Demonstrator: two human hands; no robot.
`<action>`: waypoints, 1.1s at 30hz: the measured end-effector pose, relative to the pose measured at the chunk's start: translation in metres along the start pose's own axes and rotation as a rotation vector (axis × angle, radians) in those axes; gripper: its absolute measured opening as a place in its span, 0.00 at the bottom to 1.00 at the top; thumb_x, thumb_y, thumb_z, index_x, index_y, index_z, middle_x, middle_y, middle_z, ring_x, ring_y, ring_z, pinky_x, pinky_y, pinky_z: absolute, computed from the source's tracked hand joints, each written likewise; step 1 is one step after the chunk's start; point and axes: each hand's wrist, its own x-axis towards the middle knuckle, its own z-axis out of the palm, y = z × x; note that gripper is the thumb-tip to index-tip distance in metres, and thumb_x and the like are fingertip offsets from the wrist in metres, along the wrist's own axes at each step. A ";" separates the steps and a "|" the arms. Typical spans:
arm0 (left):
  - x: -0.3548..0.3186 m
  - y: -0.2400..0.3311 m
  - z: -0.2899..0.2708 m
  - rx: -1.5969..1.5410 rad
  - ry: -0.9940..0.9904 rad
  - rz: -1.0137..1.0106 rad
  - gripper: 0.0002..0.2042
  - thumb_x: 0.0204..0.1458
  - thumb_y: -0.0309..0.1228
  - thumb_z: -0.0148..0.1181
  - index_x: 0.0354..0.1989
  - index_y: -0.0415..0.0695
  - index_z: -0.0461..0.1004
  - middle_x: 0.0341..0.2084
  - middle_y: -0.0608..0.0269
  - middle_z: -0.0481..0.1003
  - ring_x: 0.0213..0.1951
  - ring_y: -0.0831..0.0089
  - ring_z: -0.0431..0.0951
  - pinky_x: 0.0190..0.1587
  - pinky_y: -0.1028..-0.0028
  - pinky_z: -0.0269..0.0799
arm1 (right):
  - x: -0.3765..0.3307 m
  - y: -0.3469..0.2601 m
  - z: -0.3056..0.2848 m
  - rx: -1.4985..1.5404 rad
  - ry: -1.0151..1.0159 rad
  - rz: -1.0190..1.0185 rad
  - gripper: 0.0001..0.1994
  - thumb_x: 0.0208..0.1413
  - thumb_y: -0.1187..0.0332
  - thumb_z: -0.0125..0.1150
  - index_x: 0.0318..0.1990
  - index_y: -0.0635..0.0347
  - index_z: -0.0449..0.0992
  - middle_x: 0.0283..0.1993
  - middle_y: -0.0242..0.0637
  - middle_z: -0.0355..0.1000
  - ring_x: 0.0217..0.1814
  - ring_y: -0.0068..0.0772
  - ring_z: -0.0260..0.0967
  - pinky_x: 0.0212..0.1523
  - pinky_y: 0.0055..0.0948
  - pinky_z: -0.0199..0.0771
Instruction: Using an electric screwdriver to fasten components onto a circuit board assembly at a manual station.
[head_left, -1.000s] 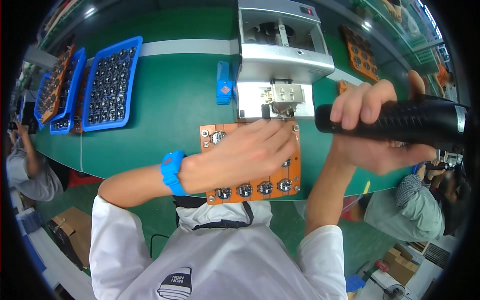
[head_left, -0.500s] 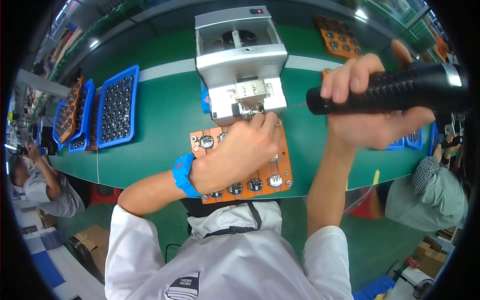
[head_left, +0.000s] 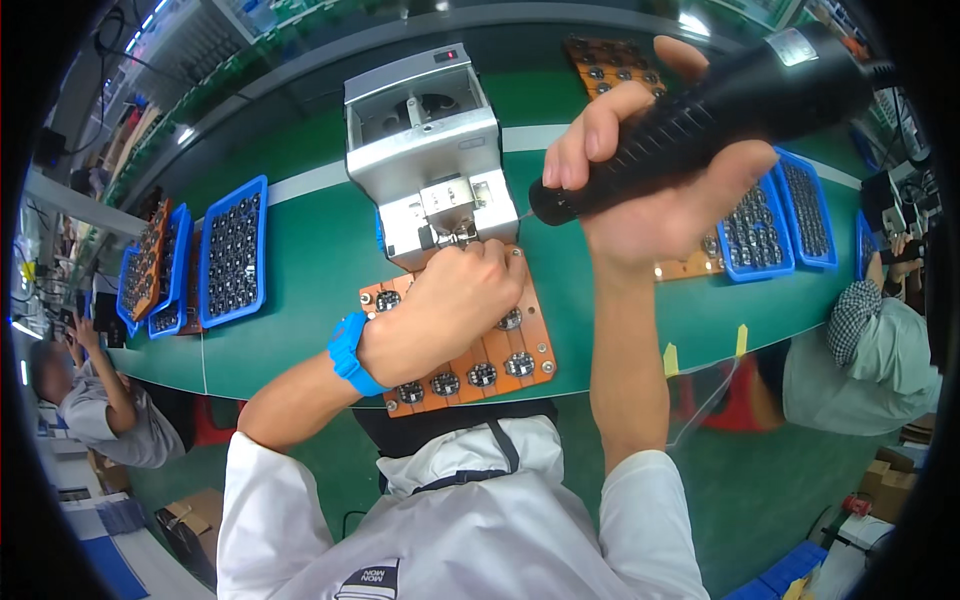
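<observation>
My right hand point(head_left: 650, 170) grips a thick black electric screwdriver point(head_left: 720, 110), held up and tilted with its tip toward the grey machine's front. My left hand point(head_left: 440, 310), a blue band on its wrist, rests curled over an orange fixture board point(head_left: 500, 350) that carries several small round parts. Its fingertips reach the outlet at the front of the grey screw feeder machine point(head_left: 425, 160); whether they pinch anything is hidden. The board lies on the green bench directly in front of me.
Blue trays point(head_left: 232, 250) of small round parts sit at the left, more blue trays point(head_left: 770, 220) at the right, and another orange board point(head_left: 605, 60) at the back. A seated person point(head_left: 870, 350) works at my right, another person point(head_left: 95, 400) at my left.
My right hand has raised and tilted the screwdriver, its tip now pointing down-left. My left hand stayed on the board, fingers at the feeder outlet. The view shifted slightly.
</observation>
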 end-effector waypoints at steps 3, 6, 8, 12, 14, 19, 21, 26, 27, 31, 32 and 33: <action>0.005 -0.001 -0.007 0.004 -0.034 0.026 0.10 0.38 0.23 0.62 0.31 0.33 0.74 0.24 0.56 0.74 0.28 0.69 0.79 0.27 0.74 0.75 | 0.001 -0.003 -0.003 -0.011 -0.007 -0.013 0.46 0.58 0.26 0.31 0.67 0.59 0.52 0.30 0.42 0.68 0.22 0.33 0.68 0.25 0.35 0.73; 0.005 -0.006 -0.001 -0.051 -0.043 0.035 0.11 0.39 0.23 0.62 0.33 0.33 0.75 0.25 0.55 0.75 0.28 0.66 0.80 0.27 0.72 0.75 | 0.003 -0.007 -0.004 -0.029 -0.020 -0.028 0.46 0.58 0.26 0.31 0.67 0.59 0.53 0.30 0.42 0.68 0.22 0.33 0.68 0.25 0.35 0.73; 0.000 -0.009 0.002 -0.106 -0.031 0.030 0.13 0.40 0.23 0.62 0.36 0.32 0.75 0.27 0.54 0.75 0.28 0.65 0.80 0.27 0.71 0.75 | 0.003 -0.007 -0.002 -0.027 -0.034 -0.035 0.45 0.58 0.26 0.31 0.67 0.59 0.53 0.30 0.42 0.68 0.22 0.33 0.68 0.25 0.35 0.73; -0.008 -0.010 0.004 -0.244 -0.024 -0.092 0.18 0.42 0.24 0.63 0.45 0.36 0.74 0.32 0.53 0.76 0.30 0.61 0.81 0.27 0.69 0.75 | 0.002 -0.010 0.006 -0.107 0.050 0.075 0.45 0.58 0.26 0.32 0.66 0.59 0.54 0.30 0.42 0.68 0.22 0.33 0.68 0.25 0.36 0.72; -0.015 -0.009 0.006 -0.276 -0.028 -0.150 0.19 0.43 0.25 0.63 0.47 0.38 0.73 0.34 0.54 0.76 0.32 0.61 0.81 0.27 0.69 0.75 | 0.001 -0.006 0.006 -0.099 0.050 0.088 0.46 0.58 0.26 0.32 0.67 0.59 0.54 0.31 0.42 0.68 0.22 0.33 0.67 0.25 0.36 0.72; -0.042 -0.009 -0.001 -0.364 0.347 -0.179 0.15 0.48 0.30 0.64 0.44 0.40 0.74 0.37 0.59 0.77 0.32 0.64 0.80 0.28 0.67 0.76 | 0.003 0.002 0.013 0.056 0.087 0.010 0.40 0.61 0.31 0.35 0.64 0.61 0.60 0.32 0.39 0.64 0.25 0.31 0.63 0.25 0.34 0.68; -0.063 -0.017 -0.004 -0.399 0.401 -0.203 0.15 0.48 0.31 0.66 0.43 0.41 0.76 0.39 0.59 0.77 0.33 0.65 0.80 0.31 0.69 0.76 | 0.006 0.001 0.015 0.059 0.117 0.034 0.36 0.65 0.37 0.36 0.61 0.63 0.64 0.34 0.38 0.62 0.26 0.30 0.59 0.26 0.32 0.65; -0.105 -0.033 0.014 -0.423 0.421 -0.265 0.15 0.46 0.33 0.69 0.43 0.43 0.78 0.42 0.59 0.76 0.42 0.61 0.77 0.43 0.66 0.75 | 0.014 0.012 0.030 -0.183 0.602 0.110 0.32 0.67 0.42 0.36 0.60 0.64 0.64 0.38 0.39 0.64 0.31 0.29 0.60 0.33 0.31 0.67; -0.109 -0.034 0.016 -0.452 0.354 -0.250 0.15 0.48 0.36 0.67 0.43 0.44 0.78 0.43 0.58 0.75 0.45 0.59 0.75 0.47 0.62 0.72 | 0.016 0.018 0.039 -0.301 0.701 0.140 0.32 0.67 0.41 0.35 0.62 0.62 0.63 0.39 0.40 0.65 0.32 0.29 0.61 0.32 0.31 0.69; -0.107 -0.036 0.023 -0.395 0.337 -0.074 0.20 0.53 0.48 0.60 0.47 0.47 0.78 0.47 0.59 0.71 0.48 0.58 0.72 0.52 0.56 0.67 | 0.005 0.022 0.033 -0.067 0.317 0.299 0.35 0.66 0.39 0.35 0.67 0.59 0.58 0.38 0.41 0.66 0.29 0.28 0.62 0.28 0.32 0.70; -0.104 -0.037 0.026 -0.303 0.329 -0.042 0.26 0.54 0.55 0.54 0.50 0.48 0.77 0.47 0.59 0.72 0.47 0.62 0.72 0.47 0.60 0.68 | 0.005 0.024 0.033 -0.045 0.175 0.279 0.37 0.65 0.37 0.36 0.69 0.59 0.54 0.37 0.41 0.66 0.26 0.28 0.62 0.25 0.32 0.70; -0.102 -0.035 0.026 -0.312 0.333 -0.046 0.26 0.54 0.55 0.54 0.50 0.48 0.77 0.47 0.59 0.72 0.47 0.62 0.72 0.47 0.60 0.68 | 0.005 0.025 0.034 -0.020 0.032 0.259 0.39 0.64 0.36 0.37 0.70 0.59 0.51 0.37 0.42 0.66 0.24 0.28 0.62 0.22 0.31 0.69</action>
